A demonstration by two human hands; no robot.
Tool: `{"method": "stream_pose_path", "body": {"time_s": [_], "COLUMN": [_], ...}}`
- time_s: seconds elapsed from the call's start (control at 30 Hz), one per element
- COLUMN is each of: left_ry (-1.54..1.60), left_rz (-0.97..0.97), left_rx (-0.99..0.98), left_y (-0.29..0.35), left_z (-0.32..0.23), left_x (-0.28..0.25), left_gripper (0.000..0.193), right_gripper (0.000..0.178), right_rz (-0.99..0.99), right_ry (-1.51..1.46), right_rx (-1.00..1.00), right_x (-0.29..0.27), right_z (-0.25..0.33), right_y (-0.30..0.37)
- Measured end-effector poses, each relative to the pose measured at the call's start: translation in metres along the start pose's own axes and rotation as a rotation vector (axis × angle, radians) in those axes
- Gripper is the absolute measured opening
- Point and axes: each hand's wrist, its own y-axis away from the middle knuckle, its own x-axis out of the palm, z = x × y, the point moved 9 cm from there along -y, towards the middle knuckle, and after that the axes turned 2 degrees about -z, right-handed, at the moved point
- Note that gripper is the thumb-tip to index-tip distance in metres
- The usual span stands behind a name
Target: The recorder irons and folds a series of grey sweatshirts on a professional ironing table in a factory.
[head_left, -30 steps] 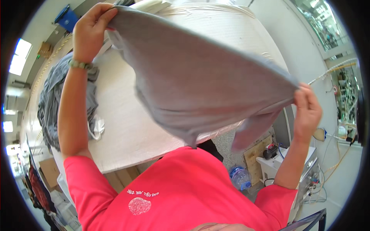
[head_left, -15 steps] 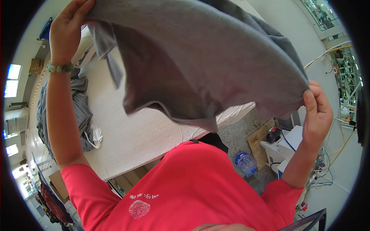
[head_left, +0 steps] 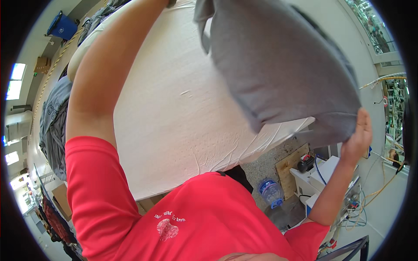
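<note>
A grey fabric garment (head_left: 287,65) hangs in the air over the right part of the white-covered table (head_left: 174,108). Its lower edge is blurred by motion, and its upper part runs out of the picture. At the right, my right hand (head_left: 358,137) is closed on a corner of the garment, fingers pointing up. My left arm stretches far forward past the top edge, so the left hand itself is out of sight. Which part of the garment is near that hand cannot be seen.
Grey garments (head_left: 56,122) are heaped along the table's left side. A blue bin (head_left: 62,26) stands at the far left. Right of the table are a large clear bottle (head_left: 271,193) on the floor, a wooden board (head_left: 292,167), white equipment (head_left: 311,180) and loose cables (head_left: 383,180).
My left arm has swung forward and rightward, taking its hand out of view. The garment has shifted right, uncovering more table. My right hand still grips its corner, slightly lower.
</note>
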Motion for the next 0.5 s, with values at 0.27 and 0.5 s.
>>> {"method": "stream_pose_path", "body": {"time_s": [0.27,0.5], "left_ry": [0.001,-0.364], "left_rz": [0.111,0.181], "left_rx": [0.000,-0.232], "left_y": [0.030,0.217], "left_z": [0.057,0.176], "left_x": [-0.036,-0.039], "left_gripper": [0.022,0.020], "right_gripper": [0.025,0.015], "right_rz": [0.353,1.033], "right_ry": [0.399,0.130], "right_rx": [-0.295,-0.246], "right_x": [0.097,0.264], "right_z": [0.035,-0.066], "right_y": [0.122,0.284]}}
